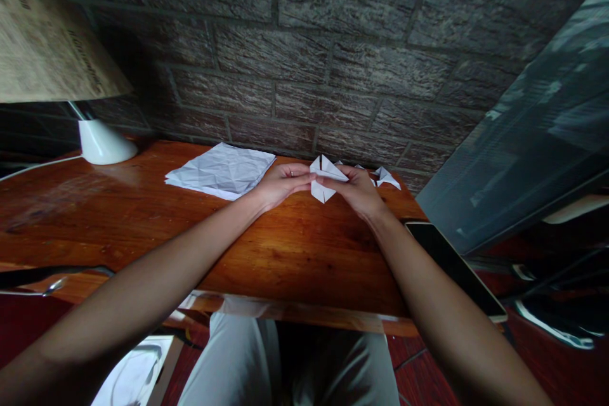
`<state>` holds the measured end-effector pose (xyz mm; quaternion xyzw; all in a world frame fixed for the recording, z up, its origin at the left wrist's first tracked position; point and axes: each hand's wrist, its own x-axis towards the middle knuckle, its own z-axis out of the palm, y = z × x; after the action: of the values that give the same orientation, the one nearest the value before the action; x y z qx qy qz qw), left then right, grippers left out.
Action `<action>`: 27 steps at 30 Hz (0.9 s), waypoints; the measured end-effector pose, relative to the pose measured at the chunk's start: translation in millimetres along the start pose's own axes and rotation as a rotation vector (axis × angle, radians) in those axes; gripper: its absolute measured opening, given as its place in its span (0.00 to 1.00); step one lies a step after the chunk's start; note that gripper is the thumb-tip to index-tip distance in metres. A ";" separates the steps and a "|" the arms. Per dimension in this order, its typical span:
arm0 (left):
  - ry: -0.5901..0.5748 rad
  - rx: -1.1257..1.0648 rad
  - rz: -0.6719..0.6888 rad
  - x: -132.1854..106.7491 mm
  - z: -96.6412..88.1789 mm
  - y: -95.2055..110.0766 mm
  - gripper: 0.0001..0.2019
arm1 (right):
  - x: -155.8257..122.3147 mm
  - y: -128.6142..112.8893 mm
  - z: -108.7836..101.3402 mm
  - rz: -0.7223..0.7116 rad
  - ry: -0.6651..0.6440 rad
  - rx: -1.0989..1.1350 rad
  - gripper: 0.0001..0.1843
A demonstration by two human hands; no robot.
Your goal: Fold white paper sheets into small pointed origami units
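A small white folded paper piece (324,177) is held above the far side of a wooden table (266,247). My left hand (281,184), with a ring on one finger, pinches its left side. My right hand (356,190) pinches its right side. Both hands meet at the paper, fingers closed on it. A creased white sheet (221,171) lies flat on the table to the left of my hands. Other small folded white pieces (386,176) lie just behind my right hand, partly hidden by it.
A lamp with a white base (104,143) and a printed shade (47,44) stands at the table's far left. A dark phone (451,266) lies at the table's right edge. A brick wall (333,57) runs close behind the table. A dark slanted panel (533,133) rises at the right.
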<state>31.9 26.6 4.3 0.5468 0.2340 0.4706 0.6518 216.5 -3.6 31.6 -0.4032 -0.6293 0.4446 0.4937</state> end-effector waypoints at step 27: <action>-0.051 0.034 -0.068 -0.3 1.3 -6.3 0.18 | 7.5 14.7 -0.2 0.021 0.217 0.020 0.23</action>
<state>35.1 26.0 -1.3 0.5613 0.2436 0.4300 0.6639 216.3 7.6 19.6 -0.4507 -0.5635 0.4096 0.5583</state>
